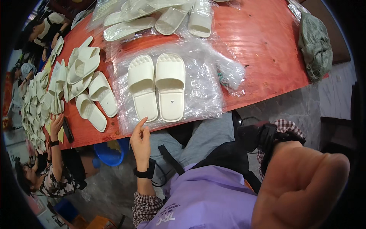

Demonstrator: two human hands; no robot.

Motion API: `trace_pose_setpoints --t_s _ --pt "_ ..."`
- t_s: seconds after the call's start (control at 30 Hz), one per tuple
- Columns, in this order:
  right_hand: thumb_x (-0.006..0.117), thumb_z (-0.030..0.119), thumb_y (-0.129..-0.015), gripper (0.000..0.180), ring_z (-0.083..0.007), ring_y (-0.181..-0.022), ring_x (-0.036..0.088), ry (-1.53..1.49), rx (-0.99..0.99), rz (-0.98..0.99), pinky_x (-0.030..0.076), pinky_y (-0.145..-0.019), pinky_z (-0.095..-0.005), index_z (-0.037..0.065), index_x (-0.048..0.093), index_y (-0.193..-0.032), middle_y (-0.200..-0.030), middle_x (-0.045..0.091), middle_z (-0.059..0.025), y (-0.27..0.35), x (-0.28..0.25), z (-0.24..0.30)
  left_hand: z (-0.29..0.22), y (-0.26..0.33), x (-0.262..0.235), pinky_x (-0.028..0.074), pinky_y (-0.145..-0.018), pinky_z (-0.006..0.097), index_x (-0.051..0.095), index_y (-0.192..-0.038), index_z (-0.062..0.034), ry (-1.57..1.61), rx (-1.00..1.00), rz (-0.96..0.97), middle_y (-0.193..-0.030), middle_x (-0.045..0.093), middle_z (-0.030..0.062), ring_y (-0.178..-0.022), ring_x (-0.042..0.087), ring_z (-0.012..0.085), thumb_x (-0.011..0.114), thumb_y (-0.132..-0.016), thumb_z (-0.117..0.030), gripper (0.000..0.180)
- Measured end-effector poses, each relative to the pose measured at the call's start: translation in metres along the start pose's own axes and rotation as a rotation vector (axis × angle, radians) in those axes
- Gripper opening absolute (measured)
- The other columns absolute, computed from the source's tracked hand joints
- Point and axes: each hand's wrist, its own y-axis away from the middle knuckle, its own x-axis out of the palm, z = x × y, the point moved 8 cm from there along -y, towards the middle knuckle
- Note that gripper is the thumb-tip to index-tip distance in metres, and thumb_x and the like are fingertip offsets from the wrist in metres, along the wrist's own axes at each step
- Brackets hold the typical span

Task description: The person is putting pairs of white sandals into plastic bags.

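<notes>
A pair of cream slippers, the left slipper (143, 87) and the right slipper (170, 87), lies side by side on a stack of clear plastic bags (204, 95). Their heel ends point toward me. My left hand (140, 147) is at the table's front edge, its index fingertip by the left slipper's heel. It holds nothing, and its thumb and index finger stand apart. Large and close to the camera, my right hand (305, 187) is raised at the lower right, away from the table. Its palm side shows; its fingers are hidden.
On the red table (263, 57) a heap of loose slippers (85, 68) spreads to the left, and bagged slippers (167, 19) lie at the back. A crumpled plastic bag (230, 72) sits right of the pair. Co-workers work at the left; a blue basin (110, 154) stands below.
</notes>
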Motion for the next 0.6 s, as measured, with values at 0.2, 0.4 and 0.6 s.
trace_pose_setpoints --t_s 0.2,0.4,0.6 --pt "0.066 0.01 -0.069 0.013 -0.0166 -0.046 0.045 0.089 0.02 -0.061 0.036 -0.043 -0.0278 0.011 0.054 -0.075 -0.058 0.052 -0.0041 0.011 -0.004 0.011 0.002 -0.003 0.008 0.033 -0.057 0.02 0.063 -0.124 -0.0037 0.037 0.004 0.018 -0.072 0.045 -0.0052 -0.065 0.038 0.0034 0.056 -0.093 -0.003 0.032" --pt "0.066 0.011 -0.07 0.013 -0.0168 -0.047 0.046 0.155 0.004 -0.081 0.036 -0.043 -0.0276 0.011 0.054 -0.075 -0.059 0.053 -0.0043 0.131 -0.117 0.046 0.015 0.0 0.0 0.032 -0.056 0.02 0.063 -0.123 -0.004 0.054 -0.004 -0.001 -0.072 0.046 -0.0054 -0.064 0.038 0.0027 0.055 -0.093 -0.004 0.031" --pt "0.066 0.011 -0.07 0.013 -0.017 -0.048 0.047 0.239 0.015 -0.135 0.037 -0.043 -0.0274 0.01 0.054 -0.075 -0.06 0.054 -0.0045 0.001 0.004 -0.001 0.007 -0.005 0.004 0.032 -0.056 0.019 0.063 -0.124 -0.0037 0.032 -0.027 0.006 -0.072 0.046 -0.0054 -0.064 0.038 0.0028 0.054 -0.094 -0.004 0.031"
